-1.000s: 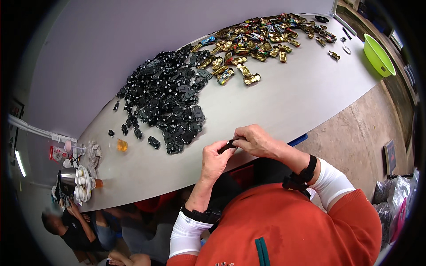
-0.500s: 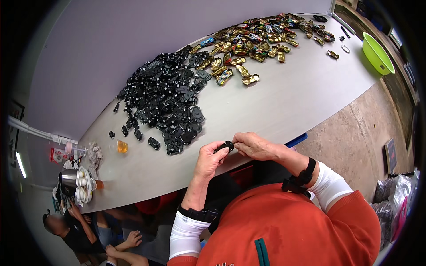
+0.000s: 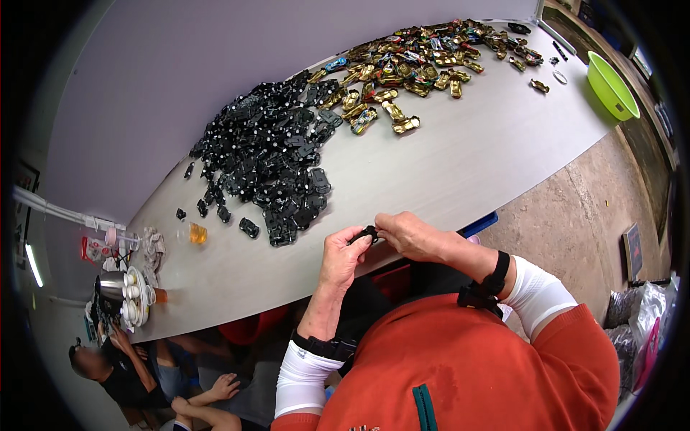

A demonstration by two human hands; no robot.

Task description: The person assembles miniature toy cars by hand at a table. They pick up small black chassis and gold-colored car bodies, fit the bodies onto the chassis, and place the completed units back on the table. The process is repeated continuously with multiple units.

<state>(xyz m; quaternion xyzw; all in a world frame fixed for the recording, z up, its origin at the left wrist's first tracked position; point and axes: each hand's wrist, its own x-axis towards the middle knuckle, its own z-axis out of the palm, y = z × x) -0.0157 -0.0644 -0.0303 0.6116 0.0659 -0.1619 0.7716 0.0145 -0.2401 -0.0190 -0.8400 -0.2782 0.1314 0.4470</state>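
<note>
My left hand [image 3: 339,260] pinches a small black toy car chassis [image 3: 369,234] between thumb and fingers, just above the near edge of the table. Against the right end of that piece, my right hand [image 3: 411,235] has its fingertips pressed together; anything small between them is hidden. Beyond my hands lies a large heap of black toy car chassis [image 3: 259,144], several of them loose at its near left side. A pile of gold and coloured toy car bodies [image 3: 402,68] adjoins it at the far right.
The pale table [image 3: 460,158] bears a lime green basin [image 3: 611,87] at its far right end. At the left stand a glass of amber drink [image 3: 198,233], a crumpled cloth [image 3: 153,251] and a tray with white cups [image 3: 144,316]. Another person [image 3: 136,373] sits beyond the left end.
The chassis stays in my left hand. Both hands have shifted very slightly, with the right fingertips still at its end.
</note>
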